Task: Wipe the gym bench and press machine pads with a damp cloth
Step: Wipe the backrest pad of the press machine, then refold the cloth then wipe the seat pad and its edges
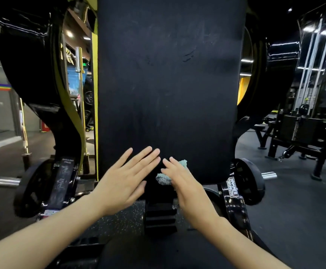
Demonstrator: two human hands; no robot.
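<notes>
Low in the centre of the frame, the left hand (125,179) lies with its grip wide: the fingers are straight and close together, the thumb is spread toward lower right, and it holds nothing. Its fingertips reach the lower part of the black back pad (168,84), though whether the palm touches the pad is hard to tell. Just to the right of it, the right hand (183,183) is also flat with straight fingers. Its grip is not closed round anything and it presses a pale teal cloth (163,179) against the bottom of the same pad. Most of the cloth is hidden under that hand, with only a crumpled edge showing at its left and a corner above its fingers. The two hands' fingertips nearly meet. The pad rises upright through the middle of the frame and is cut off at the top, and faint smears and scuffs show on its dark cover. At the bottom edge a dark seat pad (168,255) is only partly in view and hard to make out. Black weight plates (249,183) sit at lower left and lower right, and a strap at lower right reads "HAMMER STRENGTH" (233,186)
</notes>
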